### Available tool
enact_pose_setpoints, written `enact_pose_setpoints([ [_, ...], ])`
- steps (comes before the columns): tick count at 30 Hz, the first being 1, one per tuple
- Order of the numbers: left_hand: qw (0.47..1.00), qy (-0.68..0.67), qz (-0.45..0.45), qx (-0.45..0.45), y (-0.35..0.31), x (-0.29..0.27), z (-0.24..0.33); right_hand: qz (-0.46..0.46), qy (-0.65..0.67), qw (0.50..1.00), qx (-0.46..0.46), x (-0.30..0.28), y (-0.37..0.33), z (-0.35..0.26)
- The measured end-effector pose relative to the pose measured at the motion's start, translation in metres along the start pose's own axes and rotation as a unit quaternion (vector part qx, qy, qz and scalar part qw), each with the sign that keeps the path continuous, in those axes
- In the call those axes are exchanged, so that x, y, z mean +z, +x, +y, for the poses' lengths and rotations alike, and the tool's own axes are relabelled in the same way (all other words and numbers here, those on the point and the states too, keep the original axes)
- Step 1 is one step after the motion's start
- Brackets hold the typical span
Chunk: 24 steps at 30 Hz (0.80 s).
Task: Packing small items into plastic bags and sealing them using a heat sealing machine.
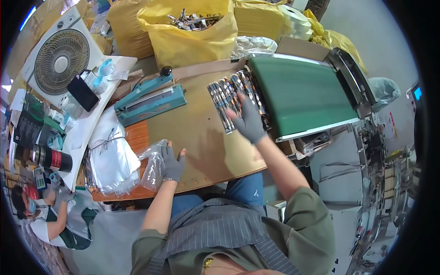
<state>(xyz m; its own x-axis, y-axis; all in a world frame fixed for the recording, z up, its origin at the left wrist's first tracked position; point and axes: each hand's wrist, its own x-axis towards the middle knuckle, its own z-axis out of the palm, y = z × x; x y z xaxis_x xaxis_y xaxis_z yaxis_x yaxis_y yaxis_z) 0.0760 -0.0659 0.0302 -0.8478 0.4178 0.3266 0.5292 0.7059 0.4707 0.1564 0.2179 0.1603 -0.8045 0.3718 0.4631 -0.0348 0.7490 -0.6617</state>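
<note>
Both my hands wear grey gloves with bare fingertips. My left hand (173,162) lies at the table's near side, fingers stretched out, touching the edge of a crumpled clear plastic bag (152,166). Over the right end of the tabletop, my right hand (250,121) is spread with nothing in its grasp. Under and beyond its fingers lies a row of slim dark packets with an orange and white pattern (222,98). Whether the fingertips touch them, I cannot tell. A stack of clear plastic bags (112,153), tied with a cord, sits left of my left hand.
A teal hand sealer (153,104) stands at the table's back left. A green conveyor belt (305,94) borders the right side. Behind are yellow sacks (197,43), one holding packets. A white shelf (82,140) carries a fan (62,62), phone and flask. Another person (55,217) sits lower left.
</note>
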Motion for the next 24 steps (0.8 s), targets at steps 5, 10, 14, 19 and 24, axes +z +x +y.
enact_pose_setpoints([
  [5, 0.996, -0.042, -0.079, -0.021, 0.040, 0.008, 0.045, -0.058, -0.330, 0.941, 0.048, 0.017, 0.077, 0.107],
  [10, 0.973, -0.186, -0.048, -0.128, 0.084, 0.032, 0.045, -0.091, -0.192, 0.905, 0.367, 0.034, 0.085, 0.122],
  [14, 0.899, -0.339, -0.152, -0.234, 0.145, 0.073, 0.063, -0.055, -0.149, 0.908, 0.387, 0.029, 0.076, 0.131],
  [19, 0.734, -0.567, -0.171, -0.332, 0.169, 0.110, 0.093, -0.173, 0.267, 0.871, 0.375, 0.074, 0.061, 0.069],
  [24, 0.729, -0.588, -0.195, -0.290, 0.145, 0.037, 0.090, -0.137, 0.568, 0.731, 0.352, 0.101, 0.022, 0.045],
])
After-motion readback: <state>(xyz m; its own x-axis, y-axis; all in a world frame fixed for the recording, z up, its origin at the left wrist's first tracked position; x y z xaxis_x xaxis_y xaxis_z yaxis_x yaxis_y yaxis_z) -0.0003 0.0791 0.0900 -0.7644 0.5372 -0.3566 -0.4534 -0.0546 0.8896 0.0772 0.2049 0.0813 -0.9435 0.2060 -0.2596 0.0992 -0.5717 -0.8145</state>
